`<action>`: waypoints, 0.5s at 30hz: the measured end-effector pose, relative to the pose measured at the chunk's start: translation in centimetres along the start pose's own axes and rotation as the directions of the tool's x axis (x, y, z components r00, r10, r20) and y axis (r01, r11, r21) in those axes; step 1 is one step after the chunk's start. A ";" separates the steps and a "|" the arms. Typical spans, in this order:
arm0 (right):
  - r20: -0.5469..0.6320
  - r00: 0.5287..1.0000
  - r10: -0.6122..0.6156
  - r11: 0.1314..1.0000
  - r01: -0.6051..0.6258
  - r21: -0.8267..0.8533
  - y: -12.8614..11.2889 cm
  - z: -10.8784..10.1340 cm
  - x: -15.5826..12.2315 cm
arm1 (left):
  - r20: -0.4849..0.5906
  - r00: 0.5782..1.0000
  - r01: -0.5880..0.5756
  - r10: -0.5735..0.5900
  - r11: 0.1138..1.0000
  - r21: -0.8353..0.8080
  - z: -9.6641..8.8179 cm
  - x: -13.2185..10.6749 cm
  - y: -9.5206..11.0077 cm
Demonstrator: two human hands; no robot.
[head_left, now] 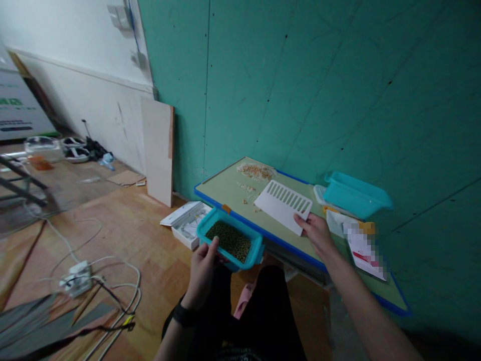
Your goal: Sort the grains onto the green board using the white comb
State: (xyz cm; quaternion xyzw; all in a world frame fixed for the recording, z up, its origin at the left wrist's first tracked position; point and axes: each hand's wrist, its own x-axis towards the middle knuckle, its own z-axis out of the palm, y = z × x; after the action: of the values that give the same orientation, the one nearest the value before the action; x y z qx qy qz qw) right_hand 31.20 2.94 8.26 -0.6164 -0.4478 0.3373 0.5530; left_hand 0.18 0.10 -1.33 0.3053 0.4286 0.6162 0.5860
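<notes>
My left hand [205,265] gripped the tub [256,249] of green beans [230,240] level against the tabletop's [229,188] front edge, so none spilled. My right hand [317,231] pinched the slotted board [282,203] by its near corner, flat on the tabletop.

Dim, even indoor light with soft shadows, slight overall blur, and wide-angle bending toward the edges.

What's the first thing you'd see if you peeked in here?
Probably the teal box full of green beans, held by the left hand just in front of the table. Next comes the white slotted board that the right hand grips on the table, with a pile of yellow beans at its far end.
</notes>
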 end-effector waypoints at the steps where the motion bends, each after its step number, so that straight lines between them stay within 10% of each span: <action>1: -0.008 1.000 -0.028 1.000 0.028 -0.007 0.0 0.0 -0.5 | -0.014 1.000 0.006 -0.006 1.000 0.008 0.2 0.0 0.0; 15: 0.065 0.965 -0.256 0.943 0.264 -0.203 0.3 3.1 -3.7 | -0.058 0.998 -0.005 0.006 1.000 0.017 0.9 1.0 1.5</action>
State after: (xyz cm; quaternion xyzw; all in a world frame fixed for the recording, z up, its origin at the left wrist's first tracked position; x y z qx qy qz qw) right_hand 27.06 0.64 7.22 -0.6004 -0.5684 0.2238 0.5161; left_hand 0.14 1.26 0.27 0.2935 0.4498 0.6229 0.5688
